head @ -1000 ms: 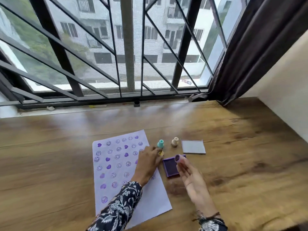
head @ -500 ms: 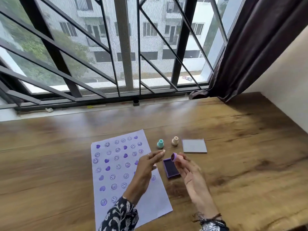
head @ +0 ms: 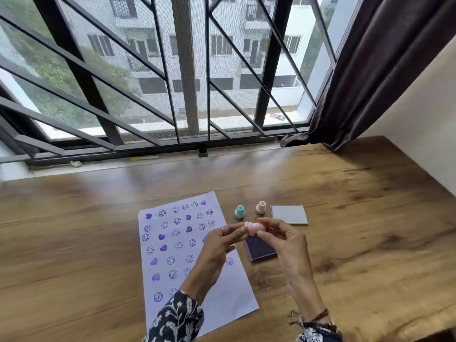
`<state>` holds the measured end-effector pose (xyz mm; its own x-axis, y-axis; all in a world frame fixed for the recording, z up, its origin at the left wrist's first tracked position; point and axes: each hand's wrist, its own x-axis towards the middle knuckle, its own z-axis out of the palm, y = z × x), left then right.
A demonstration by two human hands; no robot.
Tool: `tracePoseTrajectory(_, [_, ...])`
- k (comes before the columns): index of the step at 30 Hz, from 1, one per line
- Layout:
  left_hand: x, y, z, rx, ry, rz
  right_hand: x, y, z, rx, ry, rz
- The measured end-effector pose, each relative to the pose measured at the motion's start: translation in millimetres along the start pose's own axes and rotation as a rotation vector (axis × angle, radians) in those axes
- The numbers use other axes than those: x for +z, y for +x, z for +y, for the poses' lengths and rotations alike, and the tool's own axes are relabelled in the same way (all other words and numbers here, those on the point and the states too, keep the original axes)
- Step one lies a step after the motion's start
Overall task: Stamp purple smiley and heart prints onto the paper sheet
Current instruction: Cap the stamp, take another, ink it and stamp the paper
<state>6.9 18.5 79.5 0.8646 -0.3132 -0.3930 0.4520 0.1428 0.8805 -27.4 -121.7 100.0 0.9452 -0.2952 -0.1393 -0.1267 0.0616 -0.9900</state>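
A white paper sheet [head: 172,243] lies on the wooden table, covered with several purple smiley and heart prints. Above its right edge both hands meet around a small pink stamp [head: 252,227]. My left hand [head: 222,240] pinches the stamp's left end with its fingertips. My right hand [head: 278,238] grips the right end. Just below the stamp sits the open purple ink pad [head: 261,249]. A teal stamp [head: 239,212] and a beige stamp [head: 260,207] stand upright behind the hands.
The ink pad's grey lid [head: 288,214] lies flat to the right of the beige stamp. A barred window [head: 172,82] runs along the table's far edge, with a dark curtain [head: 370,70] at the right. The wooden table [head: 370,230] stretches bare to the right and left.
My left hand left the paper and the teal stamp and rose to meet my right hand. Both now hold the pink stamp, turned sideways, above the ink pad.
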Motion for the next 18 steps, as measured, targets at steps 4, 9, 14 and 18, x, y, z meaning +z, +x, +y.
tracePoseTrajectory(4, [-4, 1, 5, 0.024, 0.053, -0.012, -1, 1, -2, -0.018, -0.016, -0.010])
tracePoseTrajectory(9, [-6, 5, 9, 0.050, 0.076, -0.056, -5, 4, -2, 0.003, 0.017, -0.048])
tracePoseTrajectory(14, [-3, 10, 7, 0.086, 0.043, -0.103, -7, 6, 0, 0.006, 0.026, -0.027])
tracePoseTrajectory(18, [0, 14, 6, 0.146, 0.011, -0.090, -10, 12, -1, 0.020, 0.005, -0.026])
